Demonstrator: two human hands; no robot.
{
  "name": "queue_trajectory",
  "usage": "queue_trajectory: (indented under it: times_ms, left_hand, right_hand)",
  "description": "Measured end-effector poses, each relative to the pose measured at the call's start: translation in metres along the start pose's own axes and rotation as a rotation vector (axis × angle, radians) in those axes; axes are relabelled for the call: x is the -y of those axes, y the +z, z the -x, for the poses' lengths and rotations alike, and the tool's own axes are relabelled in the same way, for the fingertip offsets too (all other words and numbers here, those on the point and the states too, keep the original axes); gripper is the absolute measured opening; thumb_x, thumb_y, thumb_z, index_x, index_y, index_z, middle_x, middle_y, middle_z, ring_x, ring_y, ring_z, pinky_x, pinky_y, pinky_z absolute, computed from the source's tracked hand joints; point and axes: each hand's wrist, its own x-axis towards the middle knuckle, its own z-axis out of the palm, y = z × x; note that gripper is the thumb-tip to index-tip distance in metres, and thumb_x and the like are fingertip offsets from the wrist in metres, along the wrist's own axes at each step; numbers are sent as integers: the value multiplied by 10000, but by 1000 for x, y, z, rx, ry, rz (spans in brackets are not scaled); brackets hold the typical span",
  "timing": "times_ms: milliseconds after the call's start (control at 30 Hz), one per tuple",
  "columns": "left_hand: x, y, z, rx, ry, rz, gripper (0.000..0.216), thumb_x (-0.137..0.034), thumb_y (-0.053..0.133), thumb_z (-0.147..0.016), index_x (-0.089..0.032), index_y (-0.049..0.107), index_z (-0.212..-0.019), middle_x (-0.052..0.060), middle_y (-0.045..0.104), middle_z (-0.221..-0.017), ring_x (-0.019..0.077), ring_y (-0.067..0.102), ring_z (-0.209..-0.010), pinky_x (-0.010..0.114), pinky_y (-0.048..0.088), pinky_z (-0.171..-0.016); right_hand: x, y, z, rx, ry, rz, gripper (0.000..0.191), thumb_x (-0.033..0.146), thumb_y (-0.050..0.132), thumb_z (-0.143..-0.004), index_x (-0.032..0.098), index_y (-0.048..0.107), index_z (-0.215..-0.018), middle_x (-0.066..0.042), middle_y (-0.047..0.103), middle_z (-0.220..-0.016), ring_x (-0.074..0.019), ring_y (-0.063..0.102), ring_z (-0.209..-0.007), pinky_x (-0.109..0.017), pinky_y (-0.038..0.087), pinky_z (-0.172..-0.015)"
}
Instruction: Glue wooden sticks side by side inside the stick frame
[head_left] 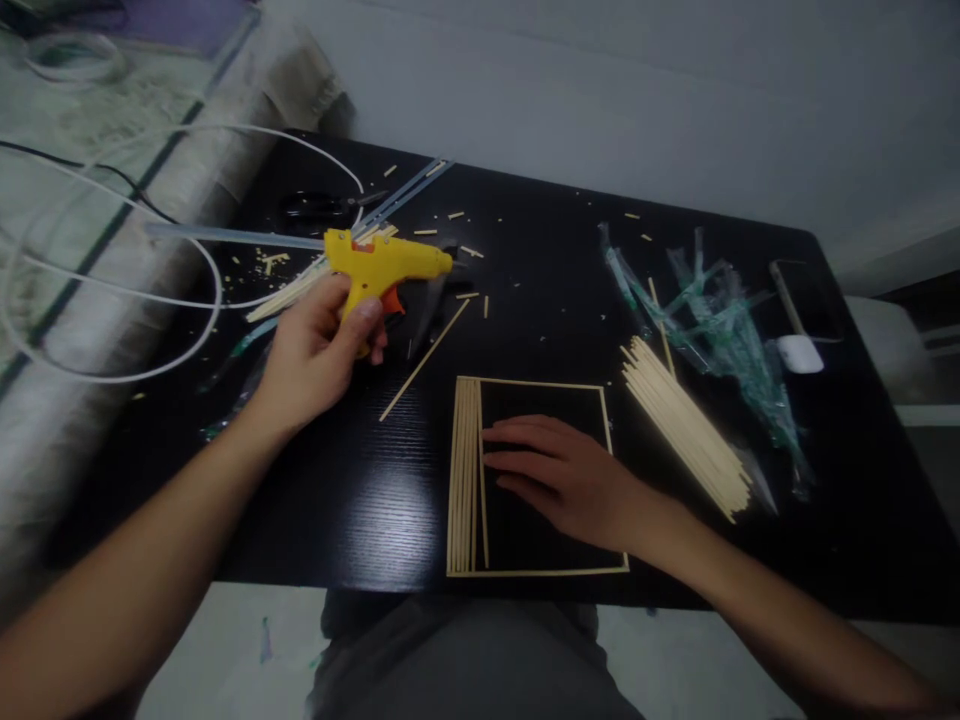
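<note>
My left hand is wrapped round the grip of a yellow hot glue gun. The gun's nozzle points right, and a clear glue stick juts from its back. On the black table lies a square frame of thin wooden sticks, its left part filled with several sticks side by side. My right hand reaches over the frame from the right, fingers stretched out. Its fingertips touch or nearly touch a slightly slanted loose stick beside the filled part.
A bundle of wooden sticks lies right of the frame, near crumpled plastic wrappers. Farther right are a phone and a white case. Scissors, a white cable, a single stick and scraps lie left and behind.
</note>
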Motion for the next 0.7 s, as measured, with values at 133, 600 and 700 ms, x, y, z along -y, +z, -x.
queue_trajectory:
  times_ms: [133, 600, 700]
  left_hand:
    - [2, -1, -1, -10, -26, -1, 493, -719, 776, -911, -249, 645, -976, -21, 634, -717, 154, 562, -599, 345, 447, -618]
    - [-2, 0, -2, 23, -97, -32, 313, -527, 760, -944, -253, 659, -830, 2, 668, -638, 189, 601, -619, 379, 479, -673]
    - [-2, 1, -1, 32, -105, -50, 322, -521, 763, -944, -244, 662, -813, 6, 676, -631, 186, 604, -621, 375, 487, -682]
  right_hand:
    - [-5, 2, -3, 45, -32, 68, 283, 277, 717, -1098, 198, 745, -1368, -130, 763, -1451, -281, 697, -1416, -508, 655, -1132]
    - [-11, 8, -1, 30, -87, 173, 361, 399, 711, -1108, 172, 721, -1390, -170, 752, -1471, -314, 684, -1441, -511, 644, -1141]
    - [-11, 8, -2, 32, -99, 182, 353, 419, 668, -1134, 186, 715, -1396, -146, 749, -1495, -291, 672, -1473, -488, 620, -1187]
